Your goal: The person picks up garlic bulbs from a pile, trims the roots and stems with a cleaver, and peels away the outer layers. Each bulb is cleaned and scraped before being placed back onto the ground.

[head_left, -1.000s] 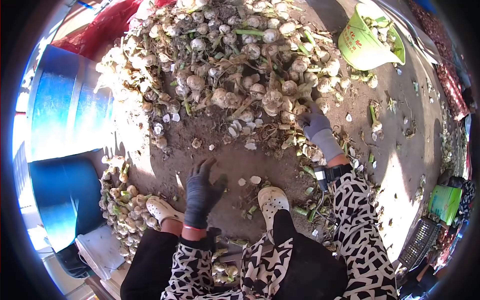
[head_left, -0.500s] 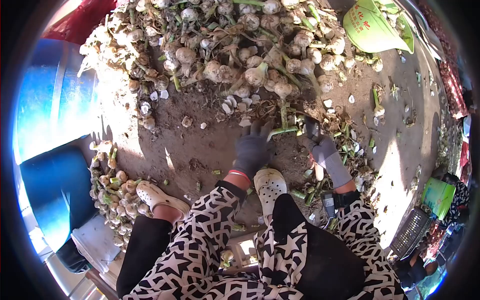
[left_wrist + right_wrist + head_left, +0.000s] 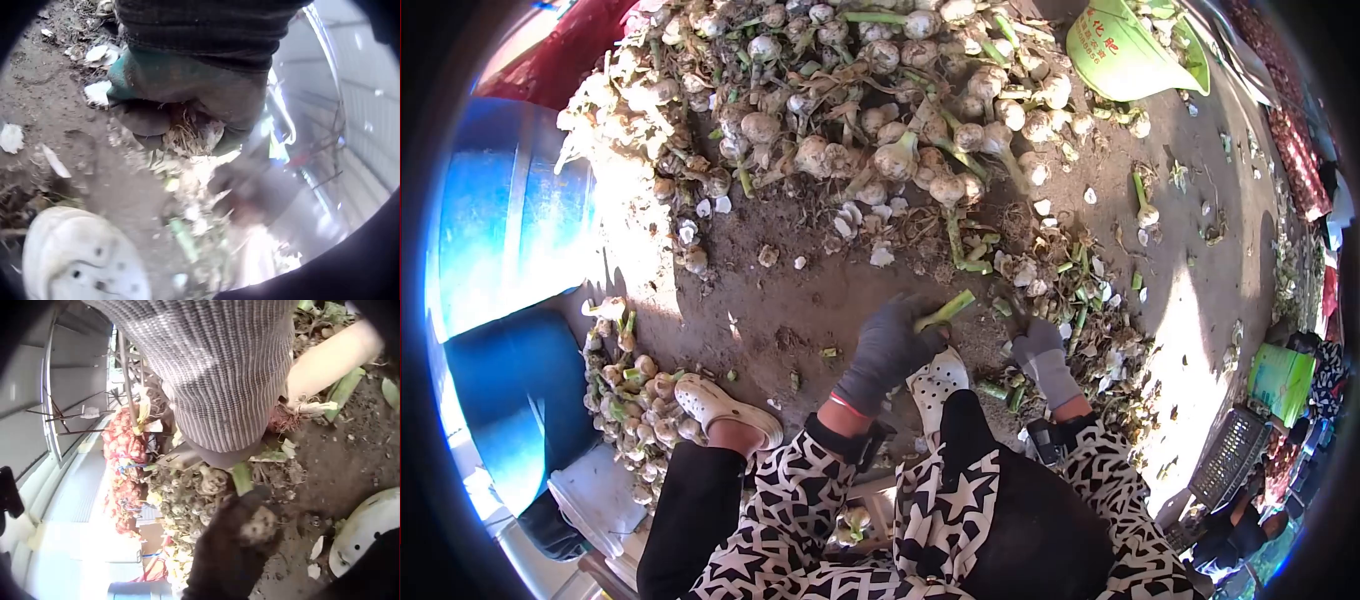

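The gloved left hand (image 3: 885,350) grips a garlic bulb, its green stem (image 3: 948,310) pointing toward the right hand. Roots of the bulb (image 3: 187,134) show between the fingers of the left hand (image 3: 194,87) in the left wrist view. Right of it, the gloved right hand (image 3: 1042,358) holds a tool by its pale handle (image 3: 337,362); a dark end (image 3: 1012,315) sticks out past the fingers, a little apart from the stem. In the right wrist view the ribbed cuff (image 3: 219,381) hides the right fingers, and the left hand (image 3: 228,550) holds the bulb (image 3: 259,526).
A large garlic heap (image 3: 820,120) lies ahead, with a green tub (image 3: 1125,60) at its right. Left are blue barrels (image 3: 515,390) and a smaller garlic pile (image 3: 640,410). Cut stems and scraps (image 3: 1100,340) lie beside the right hand; a clog (image 3: 940,385) stands below the hands.
The left hand first reached right and forward to the heap's edge, then drew back toward the body with a stemmed bulb. The right hand came back from the heap and now lies lower.
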`<state>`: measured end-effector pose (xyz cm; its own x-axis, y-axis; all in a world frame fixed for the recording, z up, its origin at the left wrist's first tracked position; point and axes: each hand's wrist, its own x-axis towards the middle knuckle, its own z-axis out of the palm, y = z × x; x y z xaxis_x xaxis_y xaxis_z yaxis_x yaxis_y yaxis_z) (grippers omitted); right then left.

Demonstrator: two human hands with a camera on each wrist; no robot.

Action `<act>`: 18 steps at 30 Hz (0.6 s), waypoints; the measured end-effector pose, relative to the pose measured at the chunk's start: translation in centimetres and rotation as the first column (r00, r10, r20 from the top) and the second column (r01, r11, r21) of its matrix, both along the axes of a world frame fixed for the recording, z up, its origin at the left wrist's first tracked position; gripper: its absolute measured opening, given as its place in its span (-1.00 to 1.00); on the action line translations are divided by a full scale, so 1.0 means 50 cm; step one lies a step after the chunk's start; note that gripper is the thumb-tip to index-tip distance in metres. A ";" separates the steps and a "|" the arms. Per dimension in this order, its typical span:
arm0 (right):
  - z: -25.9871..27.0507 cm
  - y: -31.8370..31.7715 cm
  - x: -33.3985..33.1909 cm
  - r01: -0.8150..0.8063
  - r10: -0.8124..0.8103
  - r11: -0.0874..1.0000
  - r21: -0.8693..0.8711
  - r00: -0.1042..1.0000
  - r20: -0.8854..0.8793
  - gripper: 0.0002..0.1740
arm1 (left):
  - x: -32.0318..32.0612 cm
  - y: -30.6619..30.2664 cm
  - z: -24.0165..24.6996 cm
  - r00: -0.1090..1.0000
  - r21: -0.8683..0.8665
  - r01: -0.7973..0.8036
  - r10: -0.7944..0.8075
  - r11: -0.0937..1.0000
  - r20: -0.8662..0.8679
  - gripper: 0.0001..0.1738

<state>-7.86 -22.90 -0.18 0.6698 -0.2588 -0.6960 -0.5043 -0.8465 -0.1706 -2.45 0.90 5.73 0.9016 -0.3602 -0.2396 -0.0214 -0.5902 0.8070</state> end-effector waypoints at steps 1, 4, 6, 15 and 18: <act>0.027 -0.005 -0.021 0.194 -0.256 0.930 0.313 0.952 0.170 -0.78 | -0.003 0.013 0.018 0.994 0.073 -0.034 0.041 0.997 -0.099 -0.56; 0.068 0.042 0.011 0.041 -0.424 0.638 0.769 0.853 0.306 -0.78 | 0.004 0.015 0.045 0.989 0.192 0.046 -0.019 0.980 -0.143 -0.51; 0.149 0.083 0.059 0.128 -0.361 0.623 0.771 0.922 0.139 -0.76 | 0.003 0.003 0.082 0.960 0.159 0.020 0.026 0.987 -0.278 -0.40; 0.085 0.153 0.067 0.340 -0.404 0.291 0.894 0.891 -0.207 -0.62 | -0.062 0.055 0.028 0.972 -0.398 -0.227 0.183 0.889 -0.145 -0.02; 0.225 0.152 0.094 0.252 -0.271 0.484 0.838 0.954 -0.130 -0.75 | -0.062 0.052 0.055 0.936 -0.607 -0.343 0.209 0.717 -0.282 0.05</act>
<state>-3.17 -15.28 11.09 0.6879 0.2725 -0.6727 -0.6661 -0.1310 -0.7343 -5.54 3.50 8.47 0.9497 -0.2290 -0.2137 0.2432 0.1095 0.9638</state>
